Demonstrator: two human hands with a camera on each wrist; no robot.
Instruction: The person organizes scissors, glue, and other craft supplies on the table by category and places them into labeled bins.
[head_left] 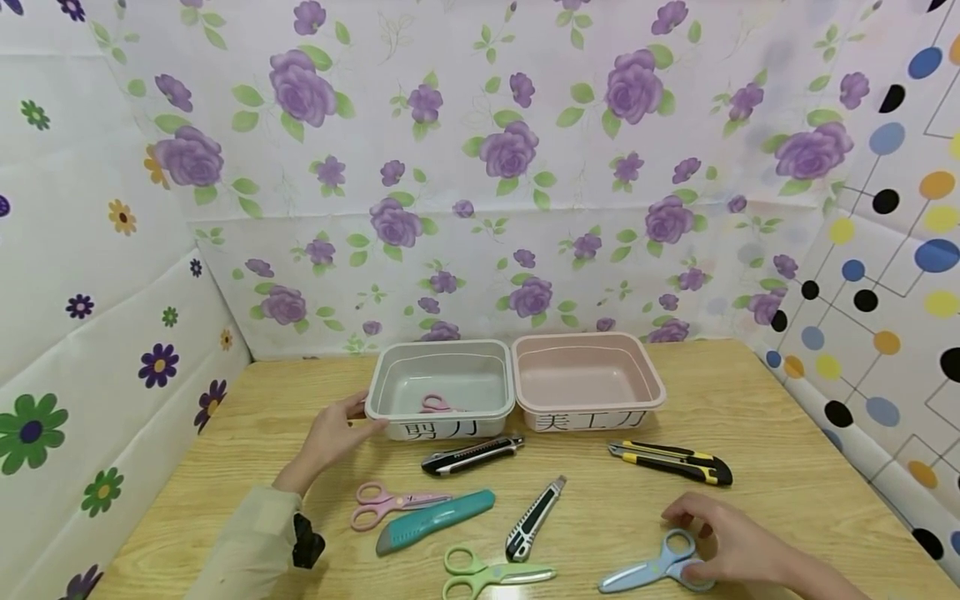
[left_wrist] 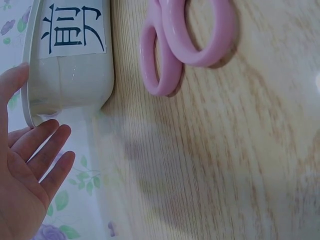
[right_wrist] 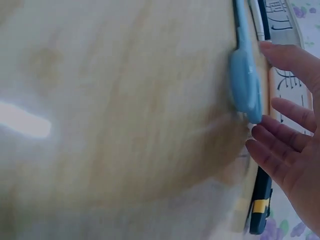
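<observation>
My left hand is at the near left corner of a grey-white bin, thumb at its rim and the other fingers loosely extended beside it. Pink-handled scissors lie inside that bin. At the lower right, my right hand reaches over the handles of blue scissors. In the right wrist view, its thumb and fingers are spread apart near the blue scissors, fingertips right at the handle. Closest to the left wrist camera are the handles of other pink scissors, lying on the table.
A pink bin adjoins the grey-white one. On the wooden table lie a black utility knife, a yellow-and-black one, a white-and-black one, a teal cutter and green scissors. Patterned cloth walls surround the table.
</observation>
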